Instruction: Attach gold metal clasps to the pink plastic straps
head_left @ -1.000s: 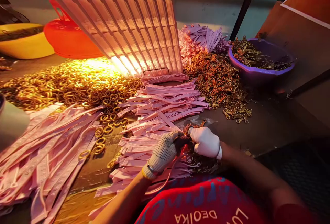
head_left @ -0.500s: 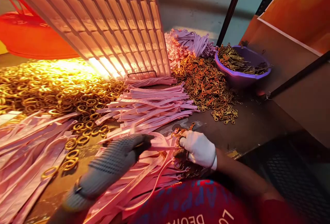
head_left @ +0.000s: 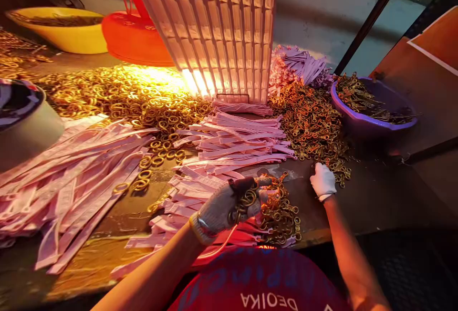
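Observation:
My left hand point(head_left: 234, 201), in a grey glove, is turned palm up with its fingers curled around several brass rings point(head_left: 246, 197). It is above pink straps point(head_left: 200, 191) on the table; their right ends carry brass snap hooks point(head_left: 282, 206). Further right, my right hand point(head_left: 323, 181) wears a white glove and rests at the near edge of a heap of brass snap hooks point(head_left: 311, 115). Its fingers are bent together and their tips are hidden, so what they pinch does not show.
A stack of pink straps point(head_left: 243, 139) lies ahead, more straps point(head_left: 75, 168) at left. Loose brass rings point(head_left: 121, 96) spread under an orange lamp point(head_left: 136, 39) beside a slatted panel point(head_left: 222, 29). A purple basin point(head_left: 375, 115) stands right, a yellow basin point(head_left: 71, 34) far left.
My right hand has left the strap and snap hooks and moved right and forward to the hook heap. My left hand has turned palm up, showing the rings. The view has swung left.

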`<state>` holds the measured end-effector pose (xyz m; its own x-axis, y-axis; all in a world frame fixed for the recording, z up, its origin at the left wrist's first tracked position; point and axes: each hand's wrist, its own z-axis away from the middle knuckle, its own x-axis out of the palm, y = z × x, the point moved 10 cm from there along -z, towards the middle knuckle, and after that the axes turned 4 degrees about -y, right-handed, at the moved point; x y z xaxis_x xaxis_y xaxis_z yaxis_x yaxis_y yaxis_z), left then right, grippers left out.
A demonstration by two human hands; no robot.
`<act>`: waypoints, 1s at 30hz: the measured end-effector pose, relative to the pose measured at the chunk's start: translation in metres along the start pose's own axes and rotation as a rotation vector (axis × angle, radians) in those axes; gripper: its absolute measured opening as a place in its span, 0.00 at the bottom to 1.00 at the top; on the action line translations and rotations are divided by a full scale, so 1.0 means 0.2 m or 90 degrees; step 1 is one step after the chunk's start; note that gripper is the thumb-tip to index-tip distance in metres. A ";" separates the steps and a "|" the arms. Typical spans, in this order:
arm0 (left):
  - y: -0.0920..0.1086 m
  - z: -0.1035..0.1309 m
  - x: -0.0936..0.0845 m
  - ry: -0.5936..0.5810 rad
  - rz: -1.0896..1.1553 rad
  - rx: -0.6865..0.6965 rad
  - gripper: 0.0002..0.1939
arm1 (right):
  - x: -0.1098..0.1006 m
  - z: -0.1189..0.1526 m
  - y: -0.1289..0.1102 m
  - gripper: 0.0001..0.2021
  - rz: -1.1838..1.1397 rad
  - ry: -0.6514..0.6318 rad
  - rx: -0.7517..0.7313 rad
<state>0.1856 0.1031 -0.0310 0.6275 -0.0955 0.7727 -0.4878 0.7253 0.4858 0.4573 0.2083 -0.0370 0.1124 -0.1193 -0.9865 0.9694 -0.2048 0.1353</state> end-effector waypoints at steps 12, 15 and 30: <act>0.03 0.12 0.08 0.053 -0.305 0.054 0.22 | -0.27 0.29 -0.33 0.17 -0.323 0.041 -0.327; 0.04 0.11 0.11 0.048 -0.390 0.053 0.23 | -0.45 0.58 -0.58 0.17 -0.450 0.042 -0.590; 0.06 0.06 0.08 0.104 -0.341 0.144 0.15 | -0.53 0.76 -0.73 0.06 -0.078 0.250 -0.508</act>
<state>0.1832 0.1024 -0.0088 0.8980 -0.2877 0.3329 -0.1847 0.4403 0.8786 0.2705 0.1033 0.0625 -0.0780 0.2305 -0.9700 0.8260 0.5597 0.0666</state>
